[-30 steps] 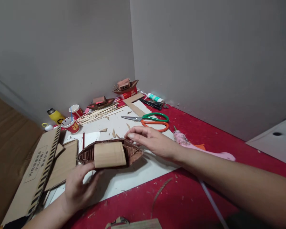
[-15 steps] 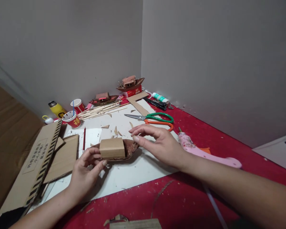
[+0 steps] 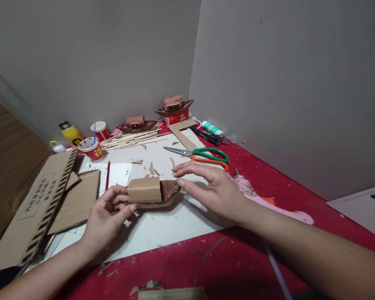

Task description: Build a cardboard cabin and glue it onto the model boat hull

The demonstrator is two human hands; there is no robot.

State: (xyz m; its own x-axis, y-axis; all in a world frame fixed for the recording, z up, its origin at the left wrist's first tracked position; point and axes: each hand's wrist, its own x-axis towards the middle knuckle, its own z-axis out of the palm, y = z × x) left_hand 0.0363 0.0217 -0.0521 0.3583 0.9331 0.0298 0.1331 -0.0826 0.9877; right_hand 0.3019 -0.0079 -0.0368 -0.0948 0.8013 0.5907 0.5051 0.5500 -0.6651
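A small cardboard boat (image 3: pixel 169 192) with a folded cardboard cabin (image 3: pixel 144 190) on it is held above the white sheet (image 3: pixel 162 227). My left hand (image 3: pixel 110 208) grips its left end between thumb and fingers. My right hand (image 3: pixel 206 185) is at the boat's right tip, fingers apart and slightly curved, the thumb at or very near the tip; whether it touches cannot be told. Behind my right hand lie scissors (image 3: pixel 195 155) with green and orange handles. To its right is a pink glue gun (image 3: pixel 268 204).
Two finished model boats (image 3: pixel 173 106) (image 3: pixel 136 123) stand at the back. Thin wooden sticks (image 3: pixel 129 139), paper cups (image 3: pixel 91 149), a yellow bottle (image 3: pixel 71 134) and a red pencil (image 3: pixel 108 175) lie or stand left. Flat cardboard (image 3: pixel 34 208) covers the left side; cardboard scraps (image 3: pixel 151 168) dot the sheet.
The boat has tilted a little, showing more of its near side, and moved slightly left with my left hand. My right hand keeps nearly the same pose. The camera view has shifted slightly.
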